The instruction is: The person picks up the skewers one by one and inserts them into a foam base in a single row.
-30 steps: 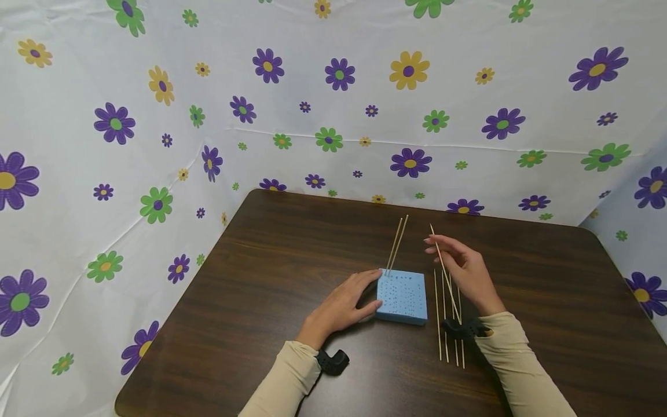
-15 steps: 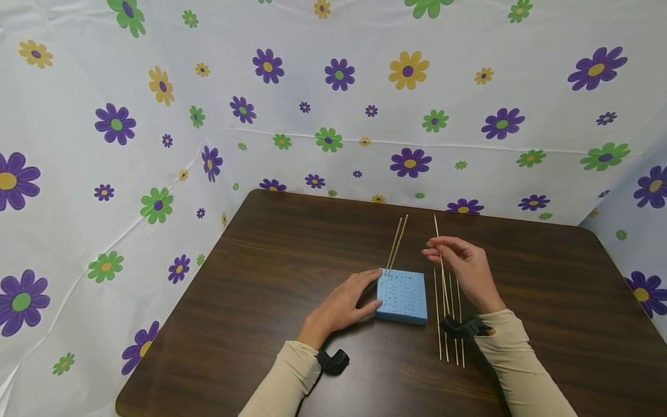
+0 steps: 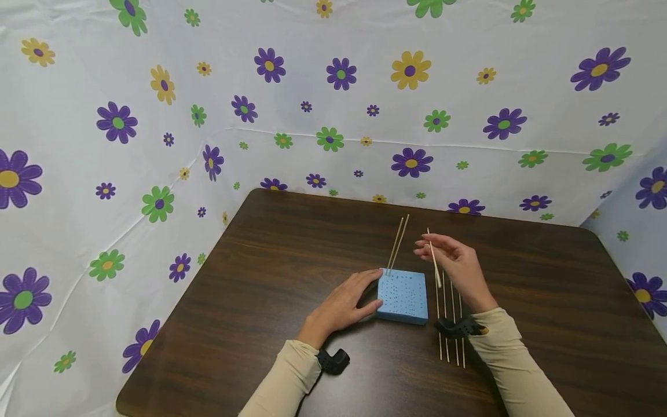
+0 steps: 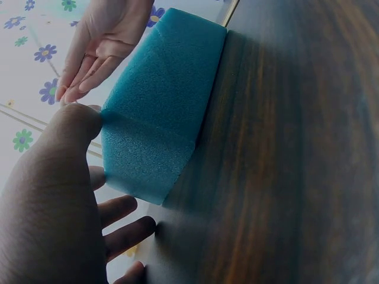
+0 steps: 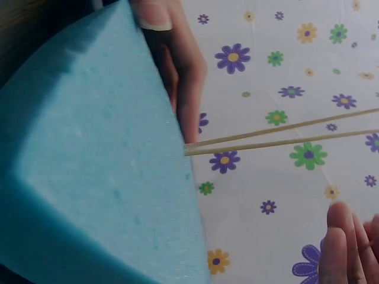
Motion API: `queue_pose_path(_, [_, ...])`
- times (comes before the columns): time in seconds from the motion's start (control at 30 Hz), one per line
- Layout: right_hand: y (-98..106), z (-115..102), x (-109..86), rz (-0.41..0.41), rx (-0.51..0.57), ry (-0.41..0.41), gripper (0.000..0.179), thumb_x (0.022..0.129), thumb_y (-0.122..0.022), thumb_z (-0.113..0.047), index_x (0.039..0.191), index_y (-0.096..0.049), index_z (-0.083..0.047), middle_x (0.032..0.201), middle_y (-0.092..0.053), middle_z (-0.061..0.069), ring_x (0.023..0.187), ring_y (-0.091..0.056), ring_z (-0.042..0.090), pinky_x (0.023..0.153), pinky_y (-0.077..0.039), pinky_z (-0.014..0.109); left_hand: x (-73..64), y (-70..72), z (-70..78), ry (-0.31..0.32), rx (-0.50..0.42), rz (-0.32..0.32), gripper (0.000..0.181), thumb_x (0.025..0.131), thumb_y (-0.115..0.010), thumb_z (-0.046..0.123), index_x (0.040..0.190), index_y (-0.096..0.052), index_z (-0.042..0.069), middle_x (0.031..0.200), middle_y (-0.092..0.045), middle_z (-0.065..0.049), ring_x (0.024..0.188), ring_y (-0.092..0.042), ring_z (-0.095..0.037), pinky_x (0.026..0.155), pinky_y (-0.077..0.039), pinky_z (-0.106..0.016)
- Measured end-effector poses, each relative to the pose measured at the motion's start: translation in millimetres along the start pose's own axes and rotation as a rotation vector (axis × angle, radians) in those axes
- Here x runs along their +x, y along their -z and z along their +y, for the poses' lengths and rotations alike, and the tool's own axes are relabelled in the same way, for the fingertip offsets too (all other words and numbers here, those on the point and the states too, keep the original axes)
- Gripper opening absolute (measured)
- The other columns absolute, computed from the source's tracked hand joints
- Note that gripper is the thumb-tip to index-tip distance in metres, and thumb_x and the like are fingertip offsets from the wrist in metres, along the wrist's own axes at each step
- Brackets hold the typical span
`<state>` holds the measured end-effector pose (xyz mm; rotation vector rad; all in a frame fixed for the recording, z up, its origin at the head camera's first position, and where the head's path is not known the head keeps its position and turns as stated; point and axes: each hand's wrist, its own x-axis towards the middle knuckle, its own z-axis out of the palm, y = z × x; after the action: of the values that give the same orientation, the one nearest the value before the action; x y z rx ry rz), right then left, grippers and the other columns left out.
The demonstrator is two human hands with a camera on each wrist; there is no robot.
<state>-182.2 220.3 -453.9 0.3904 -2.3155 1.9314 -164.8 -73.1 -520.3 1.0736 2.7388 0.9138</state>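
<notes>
A light blue foam block (image 3: 403,298) dotted with small holes lies on the table. My left hand (image 3: 341,304) holds its left side, thumb at the near part of the edge and fingertips at the far left corner. Two thin wooden skewers (image 3: 396,246) stand in the block near that corner, tilted slightly apart; the right wrist view shows these skewers (image 5: 284,136) entering the foam (image 5: 112,154). To the right of the block, my right hand (image 3: 458,266) pinches another skewer (image 3: 434,260) between thumb and fingers, raised above the table and seen foreshortened.
Several loose skewers (image 3: 447,350) lie side by side right of the block, partly under my right wrist. Black straps with a camera mount (image 3: 333,362) sit on both wrists. Behind the dark wooden table (image 3: 292,249) hangs a white cloth (image 3: 292,35) printed with flowers.
The right hand has shifted slightly left, and the skewer in it has turned from lying along the loose skewers to pointing more steeply. The left hand and block have stayed put.
</notes>
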Motion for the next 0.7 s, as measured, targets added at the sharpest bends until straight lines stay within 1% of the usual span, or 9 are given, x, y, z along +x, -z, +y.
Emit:
queue_pose_path(0.07, [-2.4, 0.2, 0.8, -0.012, -0.042, 0.017, 0.035, 0.108, -0.058, -0.019, 0.136, -0.064, 0.001, 0.112, -0.079, 0.004, 0.095, -0.077, 0.009, 0.086, -0.061, 0.021, -0.1, -0.1, -0.1, -0.001, 0.001, 0.000, 0.069, 0.107, -0.050, 0.054, 0.166, -0.027, 0.028, 0.170, -0.034, 0.006, 0.156, -0.035, -0.020, 0.124, -0.037, -0.049])
queue_pose_path(0.13, [-5.3, -0.5, 1.4, -0.013, -0.098, 0.031, 0.032, 0.109, -0.056, -0.021, 0.131, -0.068, 0.000, 0.102, -0.077, 0.003, 0.087, -0.075, 0.008, 0.081, -0.061, 0.020, -0.2, -0.1, -0.2, -0.006, 0.005, 0.004, 0.068, 0.107, -0.050, 0.053, 0.166, -0.027, 0.028, 0.169, -0.035, 0.005, 0.156, -0.036, -0.020, 0.123, -0.039, -0.049])
queue_pose_path(0.23, [-9.9, -3.1, 2.3, -0.017, -0.180, 0.040, 0.030, 0.109, -0.057, -0.022, 0.125, -0.073, -0.003, 0.098, -0.071, 0.006, 0.080, -0.069, 0.010, 0.077, -0.060, 0.020, 0.1, 0.2, 0.0, -0.010, 0.008, 0.009, 0.068, 0.107, -0.050, 0.052, 0.166, -0.027, 0.027, 0.169, -0.036, 0.004, 0.155, -0.037, -0.020, 0.124, -0.037, -0.048])
queue_pose_path(0.33, [-14.2, -6.2, 2.9, -0.043, -0.245, 0.040, 0.026, 0.108, -0.059, -0.021, 0.121, -0.075, -0.005, 0.100, -0.069, 0.011, 0.081, -0.069, 0.013, 0.077, -0.061, 0.022, 0.8, 0.5, 0.4, -0.010, 0.012, 0.010, 0.068, 0.107, -0.051, 0.052, 0.166, -0.028, 0.026, 0.169, -0.036, 0.004, 0.156, -0.036, -0.020, 0.126, -0.033, -0.048])
queue_pose_path(0.47, [-19.5, -8.4, 3.9, -0.086, -0.295, 0.043, 0.024, 0.105, -0.063, -0.016, 0.121, -0.075, -0.002, 0.107, -0.074, 0.017, 0.086, -0.075, 0.017, 0.079, -0.064, 0.029, 1.3, 1.2, 0.7, 0.002, 0.012, 0.004, 0.068, 0.107, -0.050, 0.053, 0.166, -0.029, 0.026, 0.169, -0.036, 0.004, 0.156, -0.036, -0.021, 0.127, -0.032, -0.048])
queue_pose_path(0.53, [-22.5, -8.7, 4.1, -0.090, -0.312, 0.035, 0.025, 0.103, -0.066, -0.017, 0.120, -0.075, -0.001, 0.109, -0.076, 0.017, 0.088, -0.077, 0.019, 0.079, -0.064, 0.032, 1.2, 1.2, 0.5, 0.010, 0.006, -0.002, 0.068, 0.107, -0.050, 0.053, 0.166, -0.029, 0.026, 0.169, -0.036, 0.004, 0.157, -0.035, -0.021, 0.127, -0.033, -0.048])
queue_pose_path(0.6, [-25.7, -8.2, 4.5, -0.079, -0.342, 0.033, 0.025, 0.102, -0.069, -0.019, 0.118, -0.075, -0.001, 0.109, -0.078, 0.015, 0.090, -0.078, 0.019, 0.079, -0.064, 0.030, 1.2, 1.3, 0.4, 0.016, -0.002, -0.007, 0.069, 0.107, -0.051, 0.054, 0.166, -0.029, 0.026, 0.169, -0.036, 0.005, 0.157, -0.034, -0.020, 0.127, -0.032, -0.048])
queue_pose_path(0.7, [-30.5, -7.6, 5.0, -0.061, -0.400, 0.044, 0.021, 0.100, -0.071, -0.020, 0.113, -0.076, -0.005, 0.105, -0.079, 0.010, 0.090, -0.076, 0.019, 0.079, -0.061, 0.021, 1.3, 1.0, 0.0, 0.015, -0.005, -0.007, 0.069, 0.107, -0.051, 0.054, 0.166, -0.029, 0.026, 0.169, -0.036, 0.004, 0.157, -0.034, -0.020, 0.127, -0.031, -0.048])
